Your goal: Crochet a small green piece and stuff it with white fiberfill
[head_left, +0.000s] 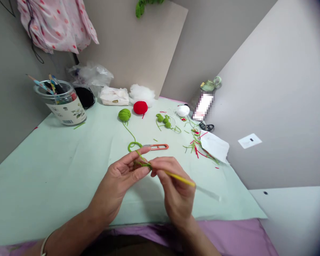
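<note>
My left hand [122, 174] pinches a small bit of green crochet work [143, 164], with green yarn [132, 140] wound over its index finger. That strand trails back across the table to a green yarn ball [124, 114]. My right hand [173, 181] grips a yellow crochet hook [180, 179] whose tip meets the green work between both hands. Both hands hover above the pale green table cover [56, 170].
Orange thread snips [157, 146] lie just beyond my hands. Further back are a red crocheted piece [140, 107], small green crocheted bits [164, 120], white stuffing [142, 93], a jar of hooks [62, 101], yarn scraps [198, 145], white paper [214, 145] and a bottle [205, 101].
</note>
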`<state>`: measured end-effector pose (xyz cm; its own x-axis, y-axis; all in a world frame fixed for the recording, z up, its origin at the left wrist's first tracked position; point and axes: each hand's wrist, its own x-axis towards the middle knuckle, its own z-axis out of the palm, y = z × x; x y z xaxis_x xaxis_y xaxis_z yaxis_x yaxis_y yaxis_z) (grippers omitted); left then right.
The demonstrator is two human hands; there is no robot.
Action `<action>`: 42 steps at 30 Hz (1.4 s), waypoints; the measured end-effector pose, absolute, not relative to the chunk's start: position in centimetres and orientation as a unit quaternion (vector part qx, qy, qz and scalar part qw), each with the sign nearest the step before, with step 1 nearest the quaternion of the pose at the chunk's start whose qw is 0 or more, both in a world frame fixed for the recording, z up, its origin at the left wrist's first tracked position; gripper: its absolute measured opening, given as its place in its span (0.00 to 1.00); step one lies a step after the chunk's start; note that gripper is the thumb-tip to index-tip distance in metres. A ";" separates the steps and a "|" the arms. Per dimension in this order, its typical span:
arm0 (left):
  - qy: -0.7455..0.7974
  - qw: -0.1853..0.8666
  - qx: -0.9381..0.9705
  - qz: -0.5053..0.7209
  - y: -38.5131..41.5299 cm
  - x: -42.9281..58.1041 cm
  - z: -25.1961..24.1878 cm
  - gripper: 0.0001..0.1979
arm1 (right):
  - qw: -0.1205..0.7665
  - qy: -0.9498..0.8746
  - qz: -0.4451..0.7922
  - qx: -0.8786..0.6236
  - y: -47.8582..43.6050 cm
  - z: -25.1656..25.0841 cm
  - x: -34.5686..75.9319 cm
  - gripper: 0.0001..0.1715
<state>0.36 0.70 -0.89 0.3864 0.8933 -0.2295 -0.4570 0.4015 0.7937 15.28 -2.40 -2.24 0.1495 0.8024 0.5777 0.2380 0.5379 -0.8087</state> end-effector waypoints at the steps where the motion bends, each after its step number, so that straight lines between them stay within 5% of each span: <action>1: 0.332 0.776 0.309 0.438 0.7 0.4 -0.9 0.18 | 0.610 -0.644 0.166 -0.432 -2.5 -2.3 15.2 0.19; 4: 0.298 0.828 0.256 0.401 1.1 0.3 -1.0 0.17 | 0.598 -0.670 0.089 -0.431 -2.7 -2.5 15.4 0.22; 10: 0.319 0.805 0.270 0.421 1.5 -0.6 -1.3 0.15 | 0.687 -0.517 0.340 -0.380 -2.0 -2.2 16.1 0.11; 23: 0.362 0.742 0.364 0.430 0.9 -0.5 -0.9 0.14 | 0.675 -0.460 0.447 -0.364 -1.5 -2.1 16.5 0.11; 35: 0.370 0.708 0.410 0.439 1.0 -1.0 -1.3 0.13 | 0.649 -0.551 0.358 -0.384 -2.8 -1.5 16.4 0.13; 42: 0.403 0.633 0.459 0.475 0.7 -0.6 -1.2 0.12 | 0.606 -0.661 0.188 -0.400 -3.2 -1.2 16.2 0.17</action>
